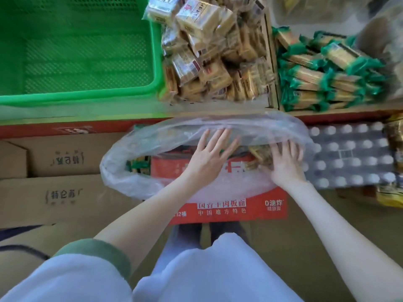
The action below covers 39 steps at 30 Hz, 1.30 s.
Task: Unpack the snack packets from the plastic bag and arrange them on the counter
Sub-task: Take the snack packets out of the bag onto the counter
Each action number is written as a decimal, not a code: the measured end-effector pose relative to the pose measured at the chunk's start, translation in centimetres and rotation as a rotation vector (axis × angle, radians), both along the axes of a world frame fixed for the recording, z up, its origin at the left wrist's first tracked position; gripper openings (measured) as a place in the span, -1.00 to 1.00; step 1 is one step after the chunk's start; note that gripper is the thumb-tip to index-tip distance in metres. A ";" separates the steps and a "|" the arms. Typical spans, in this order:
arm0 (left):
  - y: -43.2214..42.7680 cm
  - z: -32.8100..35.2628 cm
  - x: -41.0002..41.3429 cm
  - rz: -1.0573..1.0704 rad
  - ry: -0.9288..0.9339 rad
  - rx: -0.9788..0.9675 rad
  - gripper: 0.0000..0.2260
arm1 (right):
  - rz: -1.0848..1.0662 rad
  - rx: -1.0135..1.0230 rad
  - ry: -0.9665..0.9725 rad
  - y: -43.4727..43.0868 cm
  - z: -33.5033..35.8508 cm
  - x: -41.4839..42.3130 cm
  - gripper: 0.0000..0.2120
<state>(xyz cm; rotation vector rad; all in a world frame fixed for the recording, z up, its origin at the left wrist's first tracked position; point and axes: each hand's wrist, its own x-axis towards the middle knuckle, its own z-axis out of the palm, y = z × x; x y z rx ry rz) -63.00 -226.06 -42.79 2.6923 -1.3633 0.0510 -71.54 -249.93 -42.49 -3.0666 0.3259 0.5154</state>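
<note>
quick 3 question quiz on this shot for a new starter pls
1. True or false: the plastic bag lies on top of a red carton.
2. The green-ended packets on the counter lie:
A. inside the green crate
B. to the right of the tan packets
C. on the floor
3. Which hand curls its fingers over the packets in the bag?

Key
1. True.
2. B.
3. The right hand. The left hand has straight, spread fingers.
</note>
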 end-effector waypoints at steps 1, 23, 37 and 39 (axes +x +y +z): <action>-0.8 0.2 0.6 -0.009 -0.017 0.015 -0.33 | -0.011 0.015 0.043 -0.6 0.2 0.8 -0.06; -12.8 1.6 3.5 -0.024 0.347 0.233 -0.53 | 0.225 0.182 -0.156 -1.6 -2.2 -1.7 -0.55; -6.2 11.5 7.3 -0.021 0.497 -0.349 -0.69 | 0.281 0.537 -0.755 -3.8 6.2 1.5 -0.55; -4.2 12.5 7.9 0.058 0.324 -0.399 -0.70 | 0.223 0.691 -0.758 -3.1 8.1 4.0 -0.55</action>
